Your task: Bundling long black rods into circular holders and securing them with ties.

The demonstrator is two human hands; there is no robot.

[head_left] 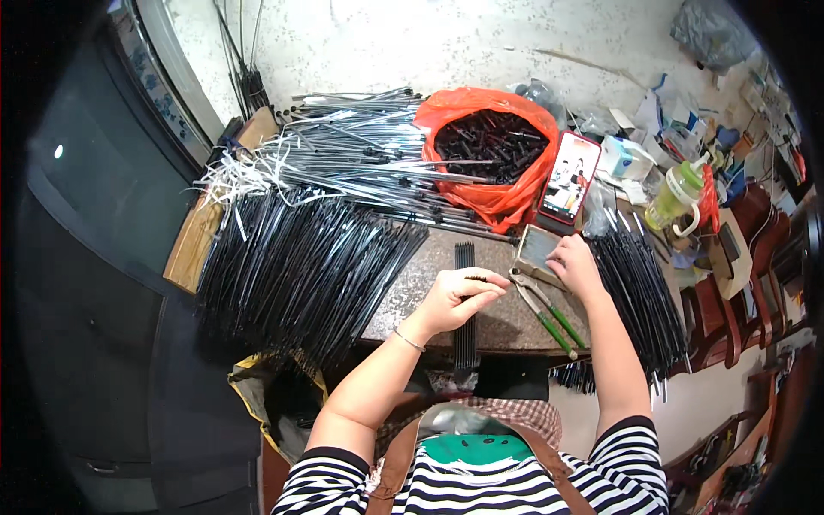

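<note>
left hand [459, 296] covers whatever small piece it's pinching, can't make it out. phone [569, 178] screen too tiny to read, clutter [687, 129] beyond it is a blur.

On the bench [429, 283]: one orange bag [493, 193] of black parts, one phone [569, 178], one pair of green-handled pliers [549, 313], one green-capped bottle [674, 197], two hands, left [459, 296] and right [577, 266]; black rods [292, 266] in heaps past counting.
</note>
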